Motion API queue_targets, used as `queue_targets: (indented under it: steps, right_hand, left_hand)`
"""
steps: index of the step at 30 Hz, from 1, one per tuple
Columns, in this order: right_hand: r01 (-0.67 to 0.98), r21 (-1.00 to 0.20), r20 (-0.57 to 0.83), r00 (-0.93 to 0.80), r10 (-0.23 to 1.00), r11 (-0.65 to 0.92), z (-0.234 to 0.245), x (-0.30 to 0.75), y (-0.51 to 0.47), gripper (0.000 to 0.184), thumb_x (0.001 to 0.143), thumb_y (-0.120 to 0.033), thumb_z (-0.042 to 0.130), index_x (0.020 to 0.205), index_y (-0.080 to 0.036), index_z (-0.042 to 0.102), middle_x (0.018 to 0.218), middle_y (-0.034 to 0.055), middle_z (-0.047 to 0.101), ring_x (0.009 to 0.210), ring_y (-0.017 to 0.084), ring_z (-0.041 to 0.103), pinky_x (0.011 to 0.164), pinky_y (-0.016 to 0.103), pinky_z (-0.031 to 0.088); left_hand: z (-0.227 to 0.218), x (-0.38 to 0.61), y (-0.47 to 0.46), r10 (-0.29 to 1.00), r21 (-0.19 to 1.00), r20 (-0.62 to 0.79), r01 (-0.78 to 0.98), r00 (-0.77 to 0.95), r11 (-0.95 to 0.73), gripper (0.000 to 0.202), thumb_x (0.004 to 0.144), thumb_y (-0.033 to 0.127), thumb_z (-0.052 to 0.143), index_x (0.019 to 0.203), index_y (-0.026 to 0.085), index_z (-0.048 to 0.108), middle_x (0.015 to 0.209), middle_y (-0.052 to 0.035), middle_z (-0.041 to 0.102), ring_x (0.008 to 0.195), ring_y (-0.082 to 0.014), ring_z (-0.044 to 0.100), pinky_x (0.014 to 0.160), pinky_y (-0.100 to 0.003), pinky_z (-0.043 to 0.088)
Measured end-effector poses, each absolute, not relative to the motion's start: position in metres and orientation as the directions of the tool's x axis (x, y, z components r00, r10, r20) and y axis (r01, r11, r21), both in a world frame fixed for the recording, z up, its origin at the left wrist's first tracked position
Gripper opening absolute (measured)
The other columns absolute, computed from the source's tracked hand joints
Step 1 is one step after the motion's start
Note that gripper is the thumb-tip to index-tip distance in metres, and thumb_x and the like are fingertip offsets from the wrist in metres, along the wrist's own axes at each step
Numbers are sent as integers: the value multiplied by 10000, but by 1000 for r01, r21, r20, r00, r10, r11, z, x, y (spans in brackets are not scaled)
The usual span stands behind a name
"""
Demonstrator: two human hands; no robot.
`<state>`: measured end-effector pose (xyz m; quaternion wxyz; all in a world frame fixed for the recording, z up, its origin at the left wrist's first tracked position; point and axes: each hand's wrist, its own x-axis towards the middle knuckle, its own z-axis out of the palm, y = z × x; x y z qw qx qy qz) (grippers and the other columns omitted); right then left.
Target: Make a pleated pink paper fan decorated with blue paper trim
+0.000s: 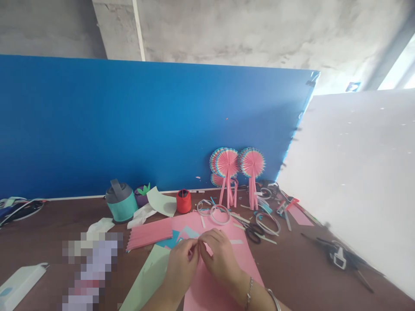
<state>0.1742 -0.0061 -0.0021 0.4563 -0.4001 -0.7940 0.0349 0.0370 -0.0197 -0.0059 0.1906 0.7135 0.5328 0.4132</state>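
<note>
My left hand (182, 260) and my right hand (221, 255) meet over a large pink paper sheet (248, 263), fingertips pinched together. Whatever lies between the fingers is hidden or too small to make out. A light green sheet (142, 280) sticks out from under my left forearm. Just beyond the hands are small blue and pink paper pieces (189, 232). Folded pink paper (151, 233) lies to the left. Two rolls of tape (220, 214) rest at the pink sheet's far edge, and black-handled scissors (254, 233) lie to the right.
Pink pleated paper fans (228, 162) lean against the blue partition (129, 125). A teal and grey container (121, 202), a purple pot (141, 196) and a red container (183, 201) stand at the back. A glue gun (287, 207), paper strips and a dark tool (339, 255) lie rightward.
</note>
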Motion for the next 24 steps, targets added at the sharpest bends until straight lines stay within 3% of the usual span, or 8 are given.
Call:
queue_targets:
  steps: [7,16,24]
  right_hand:
    - [567,-450,654,-317,687,689,-2,178,-4,197,881,-132,455,757,-191,596,728,27,668,669,157,539,640,279,342]
    - [585,-406,694,-302,653,702,-1,177,-4,185,858,-116,463,739,-187,584,697,28,653,660,158,537,622,276,355]
    - [552,-447,694,-283,662,704,-2,177,-3,168,847,-136,487,739,-192,603,704,29,666,661,158,559,632,282,385]
  left_hand:
    - [-7,36,-18,914,698,398,620,81,-360,246,833,199,437,815,205,682,744,-39,716,649,-170,639,598,-262,480]
    - [-6,38,-19,924,714,373,608,90,-347,244,837,205,429,828,201,673,767,-40,713,685,-177,644,615,-272,484]
    - [-9,38,-19,924,726,373,594,84,-347,250,847,234,428,825,199,674,772,-52,715,679,-180,643,639,-285,495]
